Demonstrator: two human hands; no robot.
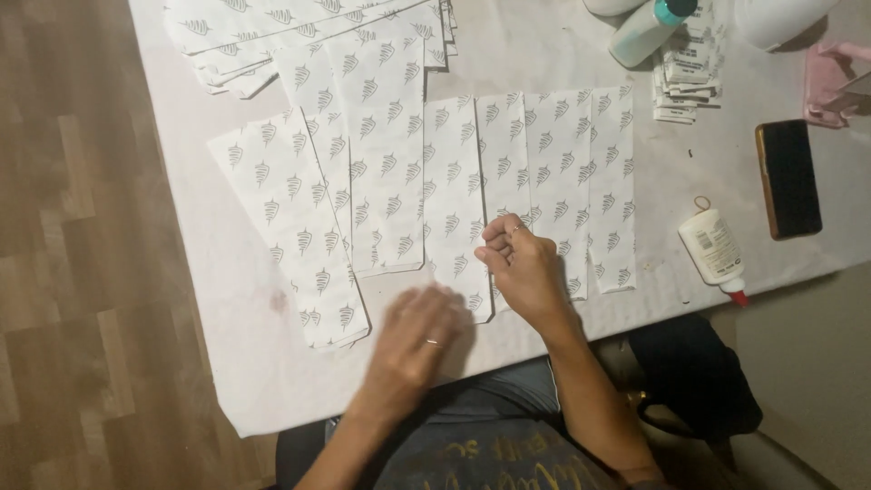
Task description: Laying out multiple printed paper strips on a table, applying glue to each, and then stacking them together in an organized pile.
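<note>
- Fingertips of the right hand are bunched narrowly together, pinching at the lower part of a printed paper sheet; the left hand lies flat and blurred, fingers loosely spread, on the near edge of the sheet next to it, holding nothing that can be made out.
- Largest is the table, covered in plain white paper, with brown wood floor at nine o'clock.
- A row of long white sheets with a small grey leaf-like print runs side by side across the middle, overlapping at their edges; the pinched one sits near the centre, at twelve o'clock from the right hand.
- One sheet at ten o'clock from the left hand lies tilted, its lower end at the near left.
- A fanned stack of the same sheets lies at eleven o'clock, at the far edge.
- A dark phone lies flat at two o'clock from the right hand, well apart from it.
- A white glue bottle with a red tip lies on its side at three o'clock, just below the phone.
- A white bottle with a teal cap lies tilted at one o'clock, beside a small pile of paper slips.
- A pink thing sits at the far right edge; what it is cannot be told.
- A thin ring shows on a left finger.
</note>
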